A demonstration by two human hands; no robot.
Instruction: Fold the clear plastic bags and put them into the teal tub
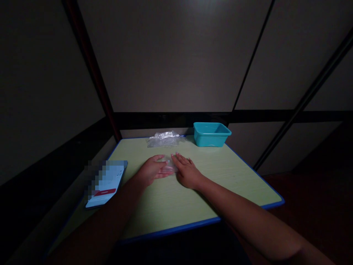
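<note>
A small piece of clear plastic [170, 165] lies on the pale green table between my two hands. My left hand [154, 170] is at its left side, with thumb and fingers apart and the plastic in the gap between them; whether it grips the plastic is not clear. My right hand [186, 170] lies palm down with its fingers stretched forward, touching the right edge of the plastic. Farther back on the table, a crumpled heap of clear plastic [164, 140] catches the light.
The table [234, 176] has a blue edge. A turquoise basket [211, 139] stands at its back right corner. At the left edge lies a flat device with a lit screen [106, 187], partly pixelated. Dark-trimmed panels rise behind the table.
</note>
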